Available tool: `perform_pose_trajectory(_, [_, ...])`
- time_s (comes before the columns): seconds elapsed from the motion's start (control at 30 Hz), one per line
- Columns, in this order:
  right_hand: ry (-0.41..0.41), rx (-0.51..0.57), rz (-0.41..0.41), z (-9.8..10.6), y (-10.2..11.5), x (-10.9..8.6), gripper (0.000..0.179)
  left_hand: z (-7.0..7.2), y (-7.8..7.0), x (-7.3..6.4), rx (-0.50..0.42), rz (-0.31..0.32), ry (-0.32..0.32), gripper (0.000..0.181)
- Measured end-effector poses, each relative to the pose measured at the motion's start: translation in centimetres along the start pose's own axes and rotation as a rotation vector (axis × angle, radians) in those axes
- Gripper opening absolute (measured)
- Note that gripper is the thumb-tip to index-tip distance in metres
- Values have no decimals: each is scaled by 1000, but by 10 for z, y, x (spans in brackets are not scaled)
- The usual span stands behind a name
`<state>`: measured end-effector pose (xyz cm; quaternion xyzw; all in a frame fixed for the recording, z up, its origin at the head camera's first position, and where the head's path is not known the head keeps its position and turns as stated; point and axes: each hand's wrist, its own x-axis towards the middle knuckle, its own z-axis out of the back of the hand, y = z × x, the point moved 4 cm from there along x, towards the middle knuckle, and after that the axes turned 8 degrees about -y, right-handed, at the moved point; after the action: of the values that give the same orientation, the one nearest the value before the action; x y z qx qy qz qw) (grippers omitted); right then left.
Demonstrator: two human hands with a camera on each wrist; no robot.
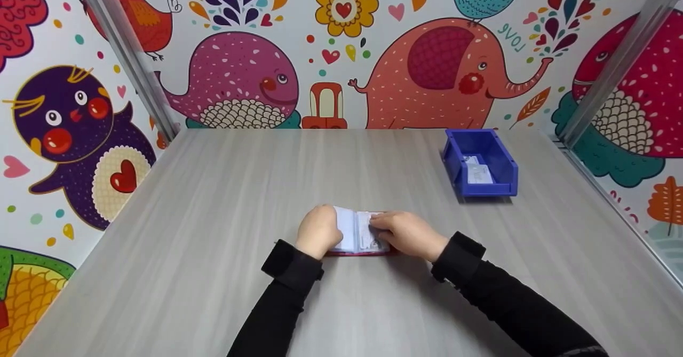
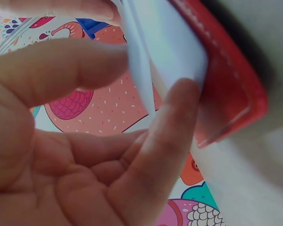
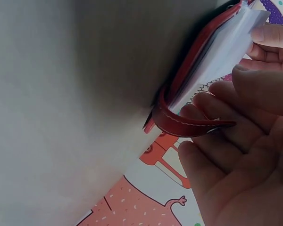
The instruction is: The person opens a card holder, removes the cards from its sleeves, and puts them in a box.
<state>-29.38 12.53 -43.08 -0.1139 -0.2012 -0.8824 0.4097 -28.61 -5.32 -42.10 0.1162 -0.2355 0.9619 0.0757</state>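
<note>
A red card holder (image 1: 347, 230) with stitched edges lies spread on the table, its whitish clear sleeves turned up. My left hand (image 1: 319, 231) is at its left side; in the left wrist view the thumb and a finger (image 2: 174, 113) have a sleeve page between them. A printed card (image 1: 368, 235) shows in the right-hand sleeve. Over that side lies my right hand (image 1: 406, 233), its fingertips touching the page and its fingers loosely bent. The holder's red strap (image 3: 188, 126) sticks out beside the right fingers in the right wrist view.
A blue plastic bin (image 1: 483, 189) stands at the back right, with several white printed cards (image 1: 479, 174) inside. The wood-grain table (image 1: 224, 186) is bordered by walls with cartoon animals (image 1: 240, 74) and metal posts (image 1: 133, 53).
</note>
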Motion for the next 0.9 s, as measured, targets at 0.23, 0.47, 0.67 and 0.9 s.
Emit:
perform_pose_trajectory(0.23, [18,-41,-35,0,-4,-2,23,-1,0,0,15,4,-6,11])
perform_pose_trajectory(0.47, [22,-58,-44,0,-8,-4,18,-2,2,0,43,10,-12,11])
perform_pose_trajectory(0.67, [25,-56,-45,0,-8,-6,15,-2,3,-1,79,15,-11,11])
perform_pose_trajectory(0.9, [27,-64,-31,-2,-8,-7,10,-5,3,0,129,22,-11,12])
